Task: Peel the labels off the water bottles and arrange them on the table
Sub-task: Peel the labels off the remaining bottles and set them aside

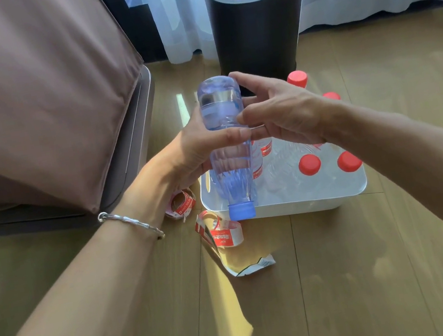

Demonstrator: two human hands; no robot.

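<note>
Over the white plastic tray (295,207), the left hand (196,151) clasps the inverted blue plastic bottle (217,103) steady; the right hand (284,109) pinches its base, likely for peeling.

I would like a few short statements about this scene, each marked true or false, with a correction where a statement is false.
1. The blue-tinted clear plastic bottle is held with its blue cap pointing down. True.
2. The left hand grips this bottle around its middle. True.
3. The bottles in the white plastic tub have blue caps. False: they have red caps.
4. The peeled red and white labels lie inside the tub. False: they lie on the wooden floor, beside the tub.
5. The right hand hangs idle, away from the bottle. False: its fingers and thumb hold the bottle near its raised base.
</note>
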